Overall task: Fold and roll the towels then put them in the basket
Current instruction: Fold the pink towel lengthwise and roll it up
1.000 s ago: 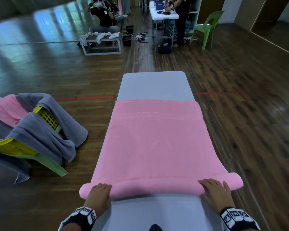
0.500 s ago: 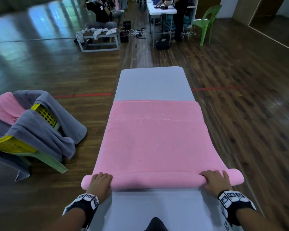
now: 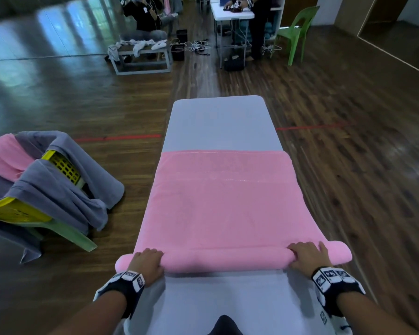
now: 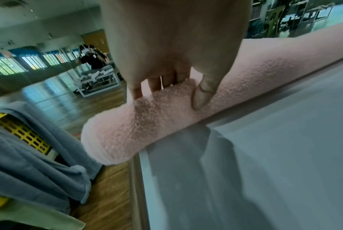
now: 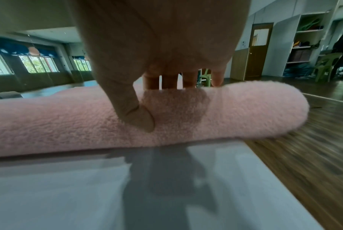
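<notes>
A pink towel (image 3: 223, 201) lies flat along the grey table (image 3: 218, 122), and its near end is wound into a roll (image 3: 228, 259) that overhangs both table sides. My left hand (image 3: 146, 261) grips the roll's left end, fingers curled over the top and thumb on the near side (image 4: 178, 93). At the right end my right hand (image 3: 307, 256) holds the roll (image 5: 245, 112) the same way (image 5: 162, 104). The yellow basket (image 3: 63, 165) stands to the left, draped with grey towels (image 3: 58, 194) and another pink one (image 3: 3, 155).
The basket rests on a green chair (image 3: 70, 235) left of the table. Far back stand a low bench (image 3: 140, 54) with white cloths, a white table (image 3: 230, 13) with a person at it, another green chair (image 3: 298, 30), and cables on the wooden floor.
Both hands have pushed the roll away from me along the table, so less flat towel lies beyond it. The bare table in front of me has grown.
</notes>
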### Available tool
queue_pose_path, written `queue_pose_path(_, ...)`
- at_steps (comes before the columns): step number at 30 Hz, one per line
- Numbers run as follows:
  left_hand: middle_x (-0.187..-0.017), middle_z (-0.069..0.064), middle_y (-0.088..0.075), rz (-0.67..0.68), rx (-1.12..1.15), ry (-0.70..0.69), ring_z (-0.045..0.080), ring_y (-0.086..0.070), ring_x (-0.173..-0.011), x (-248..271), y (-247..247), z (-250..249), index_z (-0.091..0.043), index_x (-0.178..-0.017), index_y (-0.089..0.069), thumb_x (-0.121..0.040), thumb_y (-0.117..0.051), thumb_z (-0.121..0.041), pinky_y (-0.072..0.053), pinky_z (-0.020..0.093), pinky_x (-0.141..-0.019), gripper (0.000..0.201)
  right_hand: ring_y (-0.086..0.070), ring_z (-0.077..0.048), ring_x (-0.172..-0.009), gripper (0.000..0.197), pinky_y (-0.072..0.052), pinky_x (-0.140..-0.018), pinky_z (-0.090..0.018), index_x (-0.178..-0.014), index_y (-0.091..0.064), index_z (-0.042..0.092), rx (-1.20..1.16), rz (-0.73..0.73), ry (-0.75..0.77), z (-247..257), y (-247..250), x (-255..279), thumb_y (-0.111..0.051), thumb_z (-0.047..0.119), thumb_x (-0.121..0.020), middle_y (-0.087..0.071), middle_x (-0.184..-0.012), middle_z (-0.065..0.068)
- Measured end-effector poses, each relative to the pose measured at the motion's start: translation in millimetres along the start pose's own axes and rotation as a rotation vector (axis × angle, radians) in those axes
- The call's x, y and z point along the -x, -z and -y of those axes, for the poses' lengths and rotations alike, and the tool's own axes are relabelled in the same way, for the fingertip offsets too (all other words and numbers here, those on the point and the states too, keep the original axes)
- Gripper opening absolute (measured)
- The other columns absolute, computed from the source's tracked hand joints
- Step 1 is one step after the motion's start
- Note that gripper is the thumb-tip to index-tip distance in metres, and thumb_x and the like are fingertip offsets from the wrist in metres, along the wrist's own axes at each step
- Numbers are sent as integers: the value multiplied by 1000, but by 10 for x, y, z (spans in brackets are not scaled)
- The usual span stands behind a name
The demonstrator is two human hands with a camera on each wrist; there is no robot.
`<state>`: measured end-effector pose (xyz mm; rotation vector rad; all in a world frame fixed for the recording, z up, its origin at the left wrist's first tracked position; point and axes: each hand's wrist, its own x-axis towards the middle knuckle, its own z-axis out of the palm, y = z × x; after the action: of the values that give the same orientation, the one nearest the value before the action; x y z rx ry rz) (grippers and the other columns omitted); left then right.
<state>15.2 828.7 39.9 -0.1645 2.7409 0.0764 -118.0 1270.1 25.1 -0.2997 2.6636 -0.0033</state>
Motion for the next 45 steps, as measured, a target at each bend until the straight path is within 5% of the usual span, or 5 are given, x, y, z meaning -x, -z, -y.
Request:
queue_pose_path(16,-97,3,-70,-106,-43,26,25,-67,-82,-138,-66,69,-10,-107,-68,-83,-49,-38,-56,42,-70,41,-29,-13,-137,48,-12,-114,-51,-141,-33,39,-84,-74,-38,-19,149,-116,-38,39,-93,-33,-150,12)
queue_pose_path(21,-80,-5,-66,94,10,-2,18,-63,-68,-68,-146,-13,-24,-92,-59,-29,-86,-33,-55,31,-60,69,-21,-11,-141,60,-15,-115,-52,-145,-27,35,-40,-52,-27,-41,-88,40,-44,53,-90,-31,-149,14)
queue_pose_path(28,-114,3,-64,-121,11,40,27,-62,-102,-176,115,-16,-13,-124,-59,-85,-55,-29,-48,44,-90,42,-29,-11,-137,61,-15,-115,-49,-142,-32,42,-58,-8,-38,-204,244,-161,-51,44,-84,-33,-150,14)
queue_pose_path(34,-77,-6,-67,84,-54,-3,19,-66,-68,-97,-186,61,-19,-83,-70,-21,-84,-38,-57,39,-61,66,-22,-12,-141,73,-25,-112,-46,-146,-23,37,-32,-4,-25,-394,-3,-28,-54,52,-82,-25,-153,14)
queue_pose_path(45,-105,1,-68,4,-34,5,24,-66,-94,-213,-83,119,-10,-112,-65,-66,-73,-50,-54,43,-80,61,-15,-13,-144,64,-11,-115,-49,-149,-20,33,-76,-12,-65,-214,251,-130,-38,58,-93,-20,-156,13)
